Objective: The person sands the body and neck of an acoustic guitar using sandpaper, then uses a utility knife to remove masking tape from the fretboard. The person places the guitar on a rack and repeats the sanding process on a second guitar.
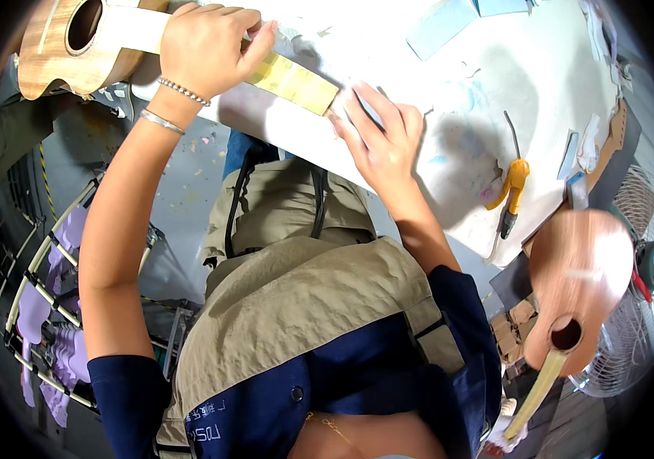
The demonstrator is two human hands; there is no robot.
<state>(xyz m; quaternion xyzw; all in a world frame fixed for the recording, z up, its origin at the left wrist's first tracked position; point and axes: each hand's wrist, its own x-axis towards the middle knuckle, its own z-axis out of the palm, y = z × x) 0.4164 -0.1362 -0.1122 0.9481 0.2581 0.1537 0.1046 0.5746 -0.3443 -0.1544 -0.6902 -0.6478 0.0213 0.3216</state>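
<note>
A light wooden ukulele body (59, 53) lies at the upper left on the white worktable's edge, its neck covered with white and yellow tape (292, 88). My left hand (208, 53), with bracelets at the wrist, is wrapped over the middle of this neck. My right hand (376, 138) is at the neck's far end with bent fingers; what sits between them is hard to make out.
The worktable (449, 92) holds blue sheets (434, 30) and a yellow glue gun (514, 180). A second ukulele (575, 252) rests at the right by a fan (606, 359). A rack (32, 298) with lilac pieces stands low at the left.
</note>
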